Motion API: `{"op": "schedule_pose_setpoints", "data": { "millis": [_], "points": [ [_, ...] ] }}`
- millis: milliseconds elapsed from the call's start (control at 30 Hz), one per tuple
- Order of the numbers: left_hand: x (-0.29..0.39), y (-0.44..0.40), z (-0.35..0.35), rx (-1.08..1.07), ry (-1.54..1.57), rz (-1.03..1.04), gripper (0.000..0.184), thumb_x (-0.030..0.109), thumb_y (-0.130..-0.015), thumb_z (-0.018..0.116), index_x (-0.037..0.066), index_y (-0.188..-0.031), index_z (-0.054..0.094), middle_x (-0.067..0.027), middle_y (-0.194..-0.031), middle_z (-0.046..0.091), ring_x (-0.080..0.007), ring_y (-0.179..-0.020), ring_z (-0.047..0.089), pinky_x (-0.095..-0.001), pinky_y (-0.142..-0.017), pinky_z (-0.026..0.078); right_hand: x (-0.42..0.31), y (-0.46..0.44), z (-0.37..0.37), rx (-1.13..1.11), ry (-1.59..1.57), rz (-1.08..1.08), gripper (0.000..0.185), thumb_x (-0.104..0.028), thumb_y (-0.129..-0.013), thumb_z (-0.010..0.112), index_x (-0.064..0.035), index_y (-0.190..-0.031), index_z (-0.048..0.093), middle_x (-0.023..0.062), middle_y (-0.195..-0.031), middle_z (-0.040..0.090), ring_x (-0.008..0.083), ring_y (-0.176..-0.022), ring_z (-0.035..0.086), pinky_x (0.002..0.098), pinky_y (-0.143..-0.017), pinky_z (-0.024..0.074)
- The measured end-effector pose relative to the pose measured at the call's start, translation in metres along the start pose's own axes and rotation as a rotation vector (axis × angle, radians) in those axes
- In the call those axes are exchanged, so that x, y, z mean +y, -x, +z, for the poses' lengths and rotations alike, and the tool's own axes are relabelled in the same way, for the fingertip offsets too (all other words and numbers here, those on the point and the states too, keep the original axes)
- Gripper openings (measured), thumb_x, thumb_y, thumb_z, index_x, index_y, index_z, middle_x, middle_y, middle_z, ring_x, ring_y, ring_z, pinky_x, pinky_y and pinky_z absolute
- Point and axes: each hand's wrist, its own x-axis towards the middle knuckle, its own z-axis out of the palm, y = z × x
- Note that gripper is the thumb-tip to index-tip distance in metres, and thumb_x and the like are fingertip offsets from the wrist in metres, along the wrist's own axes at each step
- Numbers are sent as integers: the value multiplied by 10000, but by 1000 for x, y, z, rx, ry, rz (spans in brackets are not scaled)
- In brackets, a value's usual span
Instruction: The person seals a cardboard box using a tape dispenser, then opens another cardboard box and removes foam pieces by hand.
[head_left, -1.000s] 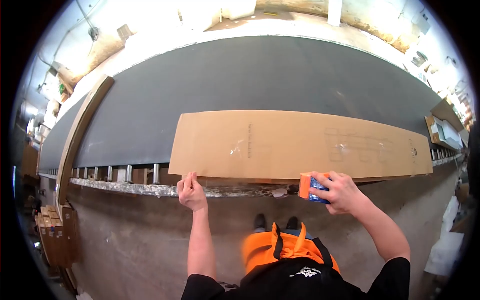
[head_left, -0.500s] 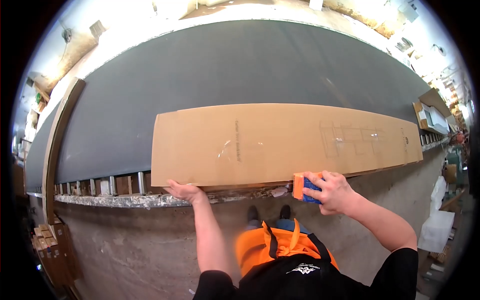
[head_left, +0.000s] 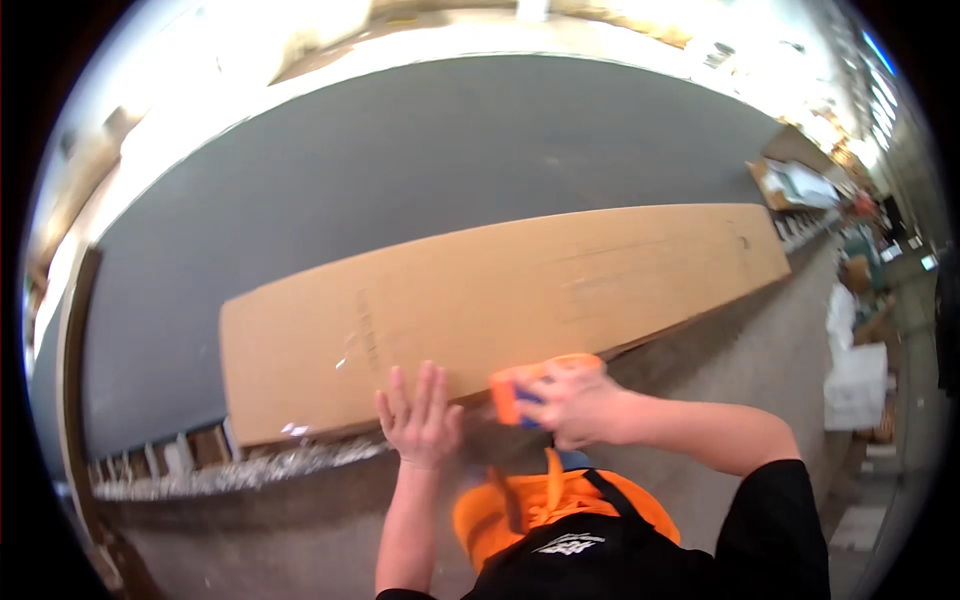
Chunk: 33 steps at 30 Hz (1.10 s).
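A long brown cardboard box (head_left: 470,300) lies along the near side of a dark grey belt or table top, with faint print on its upper face. My left hand (head_left: 420,425) is at the box's near edge, palm down, fingers stretched over the top face. In my right hand (head_left: 580,400) is an orange-and-blue tape dispenser (head_left: 508,398), blurred by motion. It is at the near edge of the box, to the right of my left hand. Whether it touches the cardboard I cannot tell.
The dark grey surface (head_left: 420,150) stretches behind the box. A wooden beam (head_left: 75,360) stands across its left end. At right is an open carton (head_left: 795,185) with white contents. White wrapped material (head_left: 855,385) lies on the floor at right.
My view has turned, so the box appears tilted and shifted left. My left hand has gone from gripping the lower edge to lying flat-fingered on top. The dispenser has moved left, nearer my left hand.
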Motion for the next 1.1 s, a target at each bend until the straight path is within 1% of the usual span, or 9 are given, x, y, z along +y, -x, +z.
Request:
{"op": "schedule_pose_setpoints", "data": {
  "millis": [100,233,500,567,667,767,833,933,1100],
  "points": [
    [-1,3,32,58,-70,46,565,417,-1061,276,91,-1228,707,-34,-1302,669,-311,-1305,548,-460,-1142,312,-14,-10,9,-24,-79,44,304,-162,-614,724,-25,-883,758,280,-1274,545,366,-940,657,410,-740,574],
    [-11,6,30,128,-130,63,617,402,-1082,220,61,-1128,732,-78,-1185,719,-334,-1194,627,-428,-1048,408,-28,-18,11,7,-46,61,254,-137,-623,726,-2,-837,742,178,-1024,539,345,-943,621,398,-650,549],
    [-8,-2,1,-203,-138,28,597,424,-1055,302,-11,-1386,541,-161,-1443,538,-429,-1379,430,-519,-1129,322,174,239,6,-131,20,285,299,-121,-680,711,-56,-970,746,171,-1318,561,376,-991,657,478,-837,532],
    [30,-16,-1,-410,-136,9,691,473,-1010,405,-8,-1505,362,-214,-1584,316,-450,-1470,241,-544,-1197,209,227,304,22,-216,170,345,350,-166,-667,745,-92,-1009,760,160,-1365,544,363,-981,653,458,-817,532],
    [174,-85,40,-671,26,243,955,523,-807,710,8,-1517,331,-198,-1606,267,-406,-1507,167,-554,-1229,115,248,336,41,-18,63,244,302,-154,-649,743,-79,-941,764,182,-1341,544,361,-956,650,421,-739,550],
    [329,-153,87,-661,173,544,970,624,-828,638,-5,-1507,346,-189,-1612,258,-375,-1513,168,-525,-1234,120,253,336,62,219,-105,234,497,-69,-640,705,-9,-1123,601,161,-1119,591,350,-1016,609,446,-792,524],
    [393,-183,106,-725,236,579,968,640,-846,607,-8,-1512,336,-185,-1617,251,-371,-1516,164,-517,-1235,123,256,330,60,22,-195,256,315,-107,-709,664,27,-994,677,194,-1119,576,357,-993,617,453,-742,532],
    [391,-178,114,-771,142,566,1030,618,-784,681,-35,-1501,334,-207,-1599,288,-416,-1498,204,-534,-1225,153,244,325,61,149,-61,215,145,-196,-665,679,-68,-711,732,228,-1091,580,325,-846,621,380,-601,497],
    [384,-173,114,-733,143,567,1063,593,-732,738,-83,-1459,359,-247,-1568,322,-450,-1479,234,-547,-1215,183,253,346,69,172,58,199,214,-221,-742,682,-76,-856,789,196,-1141,589,315,-942,597,383,-642,495]
  ]
}}
